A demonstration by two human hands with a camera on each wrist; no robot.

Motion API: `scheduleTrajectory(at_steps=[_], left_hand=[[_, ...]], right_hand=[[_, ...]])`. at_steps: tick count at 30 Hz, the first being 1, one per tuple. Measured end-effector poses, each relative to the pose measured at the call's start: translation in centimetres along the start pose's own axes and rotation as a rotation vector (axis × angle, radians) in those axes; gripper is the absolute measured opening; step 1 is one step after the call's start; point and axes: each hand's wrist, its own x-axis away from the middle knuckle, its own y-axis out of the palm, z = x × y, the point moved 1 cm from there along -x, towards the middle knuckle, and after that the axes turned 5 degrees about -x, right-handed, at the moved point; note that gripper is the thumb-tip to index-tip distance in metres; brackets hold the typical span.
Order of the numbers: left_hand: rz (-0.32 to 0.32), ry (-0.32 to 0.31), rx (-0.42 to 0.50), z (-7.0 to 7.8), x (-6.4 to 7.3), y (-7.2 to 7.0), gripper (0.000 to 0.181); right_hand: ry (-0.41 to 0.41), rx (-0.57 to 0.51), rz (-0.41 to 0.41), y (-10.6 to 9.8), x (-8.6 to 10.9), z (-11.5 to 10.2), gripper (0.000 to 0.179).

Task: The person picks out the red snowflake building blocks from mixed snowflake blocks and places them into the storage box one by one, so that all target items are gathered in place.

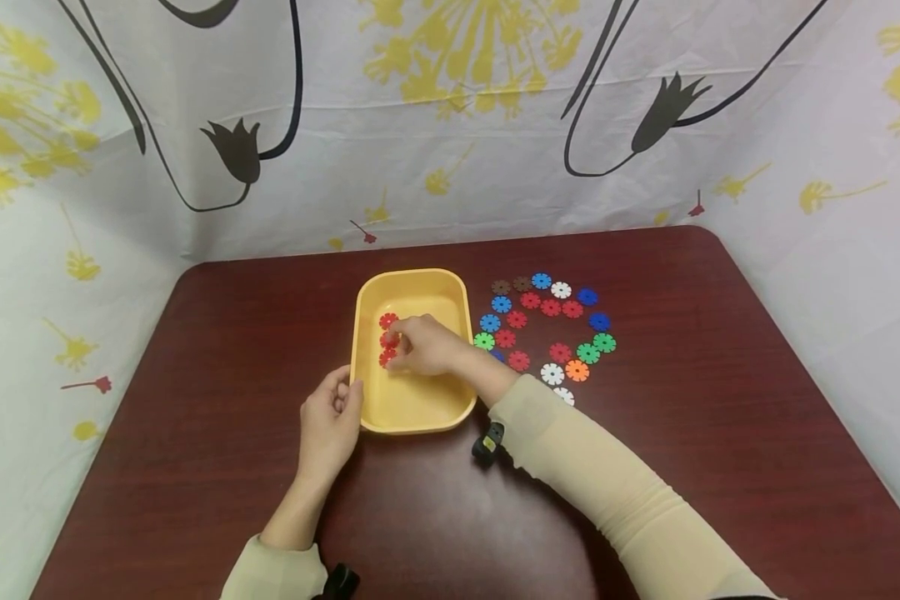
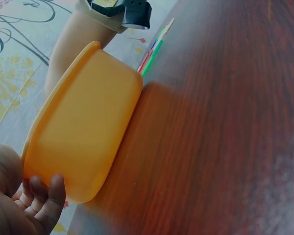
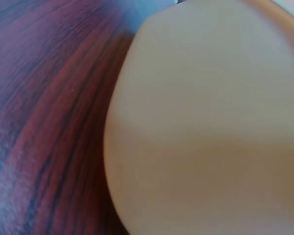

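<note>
Partly hidden red discs [image 1: 387, 320], right grip [image 1: 423, 345] there, pinching unclear; left grip [image 1: 331, 423] clamped on tray [image 1: 420, 407]

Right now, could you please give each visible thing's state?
Yellow rectangular plastic tray: upright, held.
Left hand: gripping the tray's side.
Right hand: inside the tray, grip unclear.
Red notched plastic discs in tray: lined up.
Multicoloured notched plastic discs: loosely ringed beside the tray.
White floral cloth: hanging.

Right sleeve [image 1: 607, 475]: pale beige, long, lightly creased, lower right of the frame. Left sleeve [image 1: 276, 571]: matching, bottom edge, left of centre. Right wrist device [image 1: 487, 444]: black, yellow patch (brightest spot from where I stand). Left wrist device [image 1: 341, 581]: black. Left hand [image 1: 332, 423], right hand [image 1: 426, 347]: bare.
</note>
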Motion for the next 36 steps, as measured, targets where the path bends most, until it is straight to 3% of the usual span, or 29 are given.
scheduleTrajectory(at_steps=[6,10,25,36], left_hand=[[0.008,0.014,-0.013,0.0,0.0,0.0,0.029],[0.009,0.015,-0.019,-0.1,0.0,0.1,0.028],[0.012,0.012,-0.016,-0.1,-0.1,0.0,0.028],[0.003,-0.004,-0.014,0.0,-0.1,0.1,0.028]], right_hand=[[-0.144,-0.070,0.070,-0.8,0.5,-0.4,0.037],[-0.198,-0.085,0.121,-1.6,1.1,-0.3,0.036],[-0.243,-0.131,0.254,-4.5,3.9,1.2,0.029],[-0.213,-0.150,0.324,-6.1,6.1,3.3,0.024]])
